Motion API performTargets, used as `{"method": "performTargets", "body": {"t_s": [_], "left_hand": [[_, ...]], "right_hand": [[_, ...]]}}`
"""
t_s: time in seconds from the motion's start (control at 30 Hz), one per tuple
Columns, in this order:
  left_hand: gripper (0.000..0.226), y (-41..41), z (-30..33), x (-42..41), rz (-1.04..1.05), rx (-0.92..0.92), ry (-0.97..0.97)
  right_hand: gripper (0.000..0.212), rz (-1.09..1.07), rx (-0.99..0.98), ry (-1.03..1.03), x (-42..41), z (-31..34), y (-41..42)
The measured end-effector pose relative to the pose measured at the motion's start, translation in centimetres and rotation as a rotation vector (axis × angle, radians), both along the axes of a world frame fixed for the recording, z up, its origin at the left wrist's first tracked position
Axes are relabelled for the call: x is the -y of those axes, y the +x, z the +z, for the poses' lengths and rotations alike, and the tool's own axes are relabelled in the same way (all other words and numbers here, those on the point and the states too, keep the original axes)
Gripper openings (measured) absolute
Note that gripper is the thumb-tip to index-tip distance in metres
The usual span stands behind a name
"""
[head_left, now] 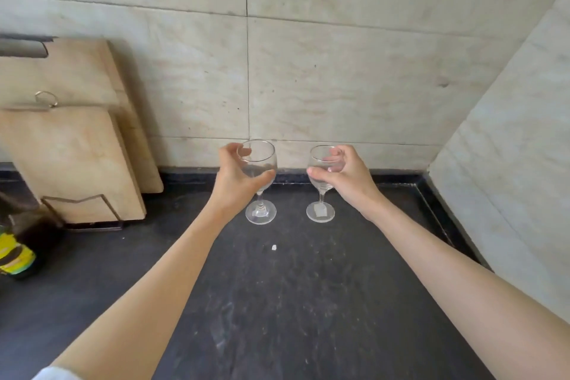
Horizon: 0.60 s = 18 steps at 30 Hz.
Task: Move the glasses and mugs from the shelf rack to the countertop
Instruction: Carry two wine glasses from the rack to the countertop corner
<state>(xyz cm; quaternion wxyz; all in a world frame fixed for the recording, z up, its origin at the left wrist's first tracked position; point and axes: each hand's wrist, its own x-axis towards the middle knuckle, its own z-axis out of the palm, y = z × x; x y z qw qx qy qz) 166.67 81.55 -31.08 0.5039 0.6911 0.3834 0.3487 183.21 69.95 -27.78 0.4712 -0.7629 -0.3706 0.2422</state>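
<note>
At the bottom of the frame two bare forearms reach forward over the dark desk (277,302), and a bit of white sleeve (52,375) shows in the lower left corner. A small white crumb (273,247) lies on the desk between the arms, just before the glasses.

In the middle of the frame stand two stemmed glasses, both upright with their round feet on the desk. The left hand (234,182) is curled around the bowl of the left glass (259,163) — the thumb lies across the front and the fingers go behind the glass. The right hand (345,176) holds the bowl of the right glass (324,170) in the same way, thumb in front and fingers seen through the glass. The two glasses are near each other but apart.

At the left edge lies a dark thing with a yellow-green label (15,253); I cannot tell what it is. Behind it, wooden cutting boards (71,157) stand in a metal holder (83,210) and lean against the wall — one has a metal ring (46,99) on top. Pale tiles (339,71) cover the wall behind and at the right.
</note>
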Motion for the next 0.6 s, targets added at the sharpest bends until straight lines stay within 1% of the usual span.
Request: {"method": "performTargets", "body": {"t_s": [0.13,0.3,0.47,0.6], "left_hand": [[0.073,2.1,-4.6,-4.4,-0.003,-0.066,-0.074],[0.073,4.2,-9.0,-9.3,-0.007,-0.103,-0.093],[0.076,6.5,-12.2,-11.9,-0.008,-0.140,-0.101],[0.077,8.0,-13.7,-12.8,-0.036,-0.126,-0.143]], "right_hand": [[0.066,0.006,-0.026,-0.098,-5.2,-4.8,2.9],[0.068,0.001,-0.019,-0.157,-10.3,-9.7,5.1],[0.064,-0.006,-0.054,-0.175,-13.5,-13.5,6.6],[0.061,0.004,-0.078,-0.194,-15.2,-15.8,7.1]]}}
